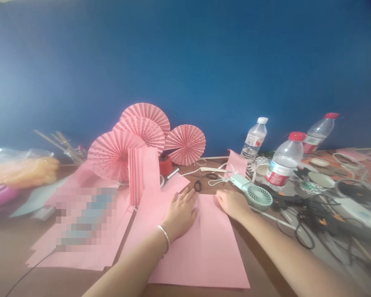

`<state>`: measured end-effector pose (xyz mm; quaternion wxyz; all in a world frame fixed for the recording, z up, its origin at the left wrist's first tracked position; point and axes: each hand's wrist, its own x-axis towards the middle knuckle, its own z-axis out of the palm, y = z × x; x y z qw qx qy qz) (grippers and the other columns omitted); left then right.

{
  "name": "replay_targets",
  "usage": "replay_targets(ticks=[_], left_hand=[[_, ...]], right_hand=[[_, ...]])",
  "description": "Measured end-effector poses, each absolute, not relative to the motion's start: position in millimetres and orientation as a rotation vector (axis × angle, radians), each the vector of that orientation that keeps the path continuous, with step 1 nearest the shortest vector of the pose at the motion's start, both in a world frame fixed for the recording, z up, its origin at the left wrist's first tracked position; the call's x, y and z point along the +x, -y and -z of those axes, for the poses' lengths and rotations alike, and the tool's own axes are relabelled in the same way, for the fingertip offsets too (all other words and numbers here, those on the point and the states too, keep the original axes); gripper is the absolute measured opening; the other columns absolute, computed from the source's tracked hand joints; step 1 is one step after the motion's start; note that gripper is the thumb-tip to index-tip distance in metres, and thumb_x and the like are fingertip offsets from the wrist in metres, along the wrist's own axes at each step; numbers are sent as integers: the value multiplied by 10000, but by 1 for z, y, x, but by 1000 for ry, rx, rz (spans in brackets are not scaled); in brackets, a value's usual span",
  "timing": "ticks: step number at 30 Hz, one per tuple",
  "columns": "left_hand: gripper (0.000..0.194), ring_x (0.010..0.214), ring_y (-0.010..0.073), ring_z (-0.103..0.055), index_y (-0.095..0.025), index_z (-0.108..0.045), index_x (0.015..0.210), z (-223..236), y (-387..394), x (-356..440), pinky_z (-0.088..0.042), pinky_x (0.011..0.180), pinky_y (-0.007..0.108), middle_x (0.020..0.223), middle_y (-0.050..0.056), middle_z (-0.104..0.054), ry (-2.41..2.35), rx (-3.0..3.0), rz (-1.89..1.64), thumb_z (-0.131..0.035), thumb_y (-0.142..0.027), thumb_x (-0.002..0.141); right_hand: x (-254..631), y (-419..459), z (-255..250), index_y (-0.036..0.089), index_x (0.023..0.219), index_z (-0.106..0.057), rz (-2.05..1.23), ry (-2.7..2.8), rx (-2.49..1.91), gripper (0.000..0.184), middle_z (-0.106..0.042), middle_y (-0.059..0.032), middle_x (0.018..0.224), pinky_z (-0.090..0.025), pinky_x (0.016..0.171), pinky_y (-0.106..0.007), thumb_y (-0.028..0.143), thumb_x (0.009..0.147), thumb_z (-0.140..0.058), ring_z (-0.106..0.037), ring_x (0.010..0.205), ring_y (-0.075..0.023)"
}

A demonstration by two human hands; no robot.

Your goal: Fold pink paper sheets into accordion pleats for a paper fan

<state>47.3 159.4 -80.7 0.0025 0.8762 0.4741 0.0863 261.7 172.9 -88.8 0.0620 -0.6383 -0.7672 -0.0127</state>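
A large sheet of pink paper [218,247] lies on the table before me, with a faint crease line down it. My left hand [183,212] rests flat on this sheet, fingers stretched toward its far edge; a ring and a bracelet show. At the far right corner of the sheet, my right hand [232,204] has its fingers curled in on the paper's edge; the fingertips are partly hidden. Just beyond the left fingertips are black scissor handles [198,185]. A pleated pink paper strip [137,175] stands to the left of the hands.
Several round pink paper fans [187,144] lean by the blue wall. More pink sheets [89,255] lie at left, under a blurred-out object. A mint handheld fan [258,196], a water bottle [284,161], cups and tangled cables [309,222] crowd the right side.
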Motion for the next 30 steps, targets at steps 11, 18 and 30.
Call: replay_targets(ticks=[11, 18, 30], left_hand=[[502, 1295, 212, -208, -230, -279, 1331, 81, -160, 48, -182, 1053, 428, 1407, 13, -287, -1490, 2770, -269, -352, -281, 837], [516, 1299, 223, -200, -236, -260, 1343, 80, -160, 48, -182, 1053, 445, 1414, -2, -273, -1484, 2752, -219, -340, -268, 834], [552, 1323, 238, -93, -113, -187, 1374, 90, -150, 41, -168, 1066, 428, 1444, 107, -127, -1606, 2685, -136, -230, -370, 887]], right_hand=[[263, -174, 92, 205, 744, -546, 42, 2308, -1906, 272, -640, -9, 814, -256, 550, -251, 262, 884, -320, -576, 767, -158], [263, -173, 91, 202, 720, -537, 20, 2283, -1894, 269, -633, -4, 781, -222, 532, -249, 251, 878, -324, -564, 724, -139], [267, -179, 90, 215, 684, -514, 1, 2197, -1905, 259, -602, 21, 650, -177, 494, -240, 309, 866, -355, -534, 606, -119]])
